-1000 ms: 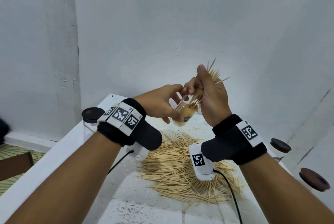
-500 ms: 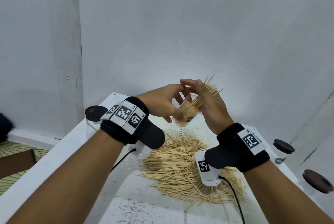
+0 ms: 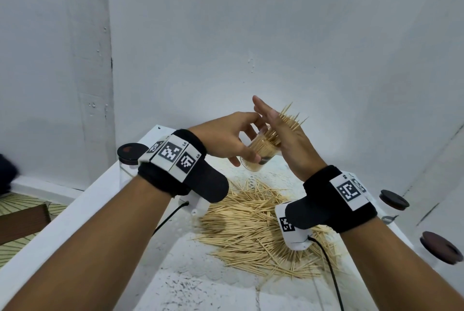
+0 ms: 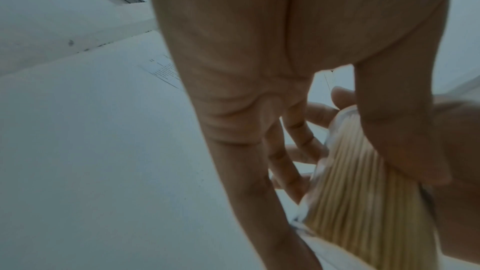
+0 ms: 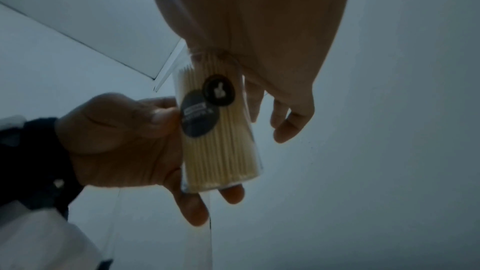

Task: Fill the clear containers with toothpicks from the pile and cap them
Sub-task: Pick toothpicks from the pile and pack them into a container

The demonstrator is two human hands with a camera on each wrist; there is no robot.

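My left hand [image 3: 247, 141] grips a clear container [image 3: 261, 153] packed with toothpicks and holds it tilted above the table. In the right wrist view the container [image 5: 221, 130] carries two dark round stickers, and my left hand [image 5: 124, 141] wraps its side. My right hand [image 3: 275, 126] has straight fingers, and its palm lies against the container's mouth. Several toothpick tips [image 3: 292, 118] poke out past that hand. A big toothpick pile [image 3: 251, 222] lies on the white table [image 3: 75, 210] below both hands. In the left wrist view the toothpicks [image 4: 363, 182] show through the container wall.
A dark-lidded container [image 3: 131, 151] stands at the table's far left edge. Two more dark lids [image 3: 393, 200] [image 3: 440, 246] sit along the right edge. White walls close in behind and to the right. Wrist-camera cables [image 3: 326, 260] trail over the pile.
My right hand held a bundle of toothpicks at the container's mouth; its fingers have since straightened and the palm now lies flat against the mouth. The left hand keeps its grip on the container.
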